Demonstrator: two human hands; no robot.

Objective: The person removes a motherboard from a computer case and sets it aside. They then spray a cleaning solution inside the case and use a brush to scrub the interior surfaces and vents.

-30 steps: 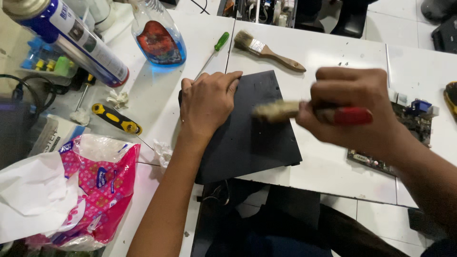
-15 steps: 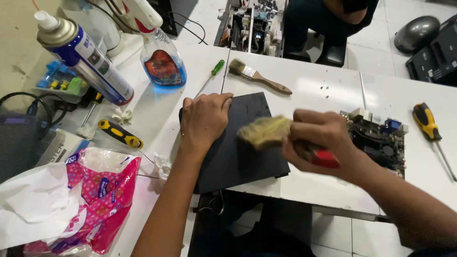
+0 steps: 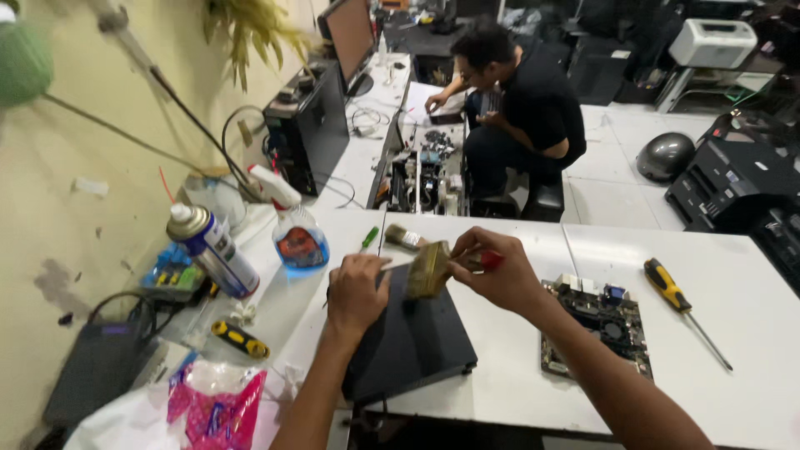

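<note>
Even, fairly bright overhead light falls on my white table (image 3: 517, 242), casting only soft shadows under my right hand (image 3: 492, 275). The brush (image 3: 429, 268) it holds is motion-blurred. Left of the table, the yellow wall smears and bends toward the frame edge; behind the table, the room dims.

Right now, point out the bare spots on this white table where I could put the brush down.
Bare table lies between the black panel and the circuit board. More lies beyond the yellow-handled screwdriver, toward the right end. The left side is crowded: spray can, spray bottle, small screwdriver, pink bag. The right hand holds the brush; the left hand steadies the panel.
</note>
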